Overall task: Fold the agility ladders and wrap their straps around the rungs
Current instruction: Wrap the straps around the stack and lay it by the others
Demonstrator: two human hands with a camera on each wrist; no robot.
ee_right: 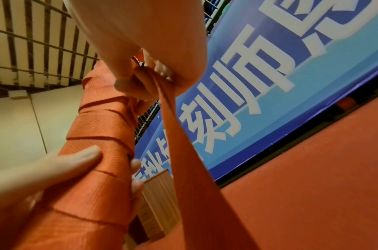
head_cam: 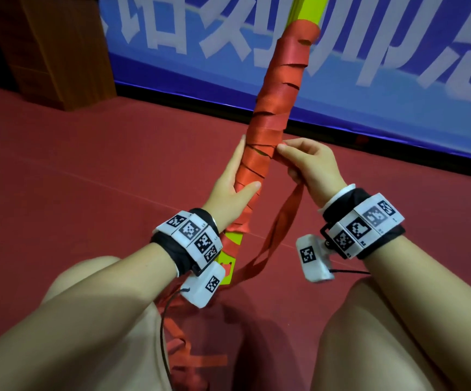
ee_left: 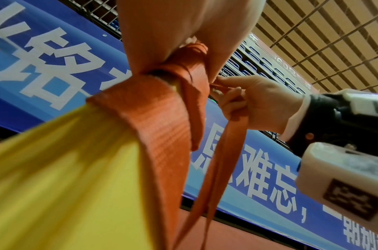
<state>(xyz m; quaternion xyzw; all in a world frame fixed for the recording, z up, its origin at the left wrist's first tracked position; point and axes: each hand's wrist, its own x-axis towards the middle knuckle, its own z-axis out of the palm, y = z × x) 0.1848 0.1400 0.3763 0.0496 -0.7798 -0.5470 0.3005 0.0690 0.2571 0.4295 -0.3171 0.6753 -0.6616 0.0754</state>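
Knees, then left hand [head_cam: 235, 190] gripping mostly wrapped rung bundle [head_cam: 278, 108]; right hand [head_cam: 310, 165] fingers pinching loose strap [head_cam: 282, 221]; tail unwrapped.

- An indoor sports hall or arena, by every sign
- A red sports floor [head_cam: 87, 153] with faint court lines runs underfoot
- A long blue banner [head_cam: 341, 52] with big white Chinese characters stands along the floor's edge like a courtside board
- Behind the banner, the left wrist view shows metal railing and rows of blue seats [ee_left: 267, 67], tiered like a grandstand
- High above, a slatted ceiling [ee_left: 333, 42] crossed by beams, as in a large gymnasium
- A wooden cabinet [head_cam: 59, 52] stands at the floor's corner by the banner
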